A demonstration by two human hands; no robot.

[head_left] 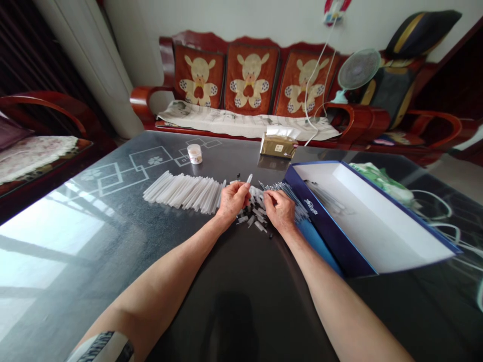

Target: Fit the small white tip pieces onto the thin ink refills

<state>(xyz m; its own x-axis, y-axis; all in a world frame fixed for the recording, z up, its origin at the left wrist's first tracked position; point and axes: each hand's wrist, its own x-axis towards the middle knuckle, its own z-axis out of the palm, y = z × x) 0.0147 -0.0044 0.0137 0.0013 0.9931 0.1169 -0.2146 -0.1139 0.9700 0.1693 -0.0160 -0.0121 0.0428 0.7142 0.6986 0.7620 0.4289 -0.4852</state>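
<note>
My left hand (231,201) is closed around a whitish translucent tube (249,178), which looks like a pen barrel and points up past the thumb. A row of similar translucent tubes (184,192) lies side by side to its left. My right hand (279,207) has thumb and fingers pinched together; whatever sits between them is too small to make out. Below and between both hands spreads a pile of short white and black pieces (258,216). Thin rods like pen refills (298,201) lie beside my right hand, against the blue box, partly hidden by that hand.
The open blue box (332,231) with white inside stands at the right, holding a few thin rods. A small white tub (194,154) and a tissue pack (279,143) stand farther back on the dark table (113,236). A green-white bag (385,183) and white cables lie beyond the box.
</note>
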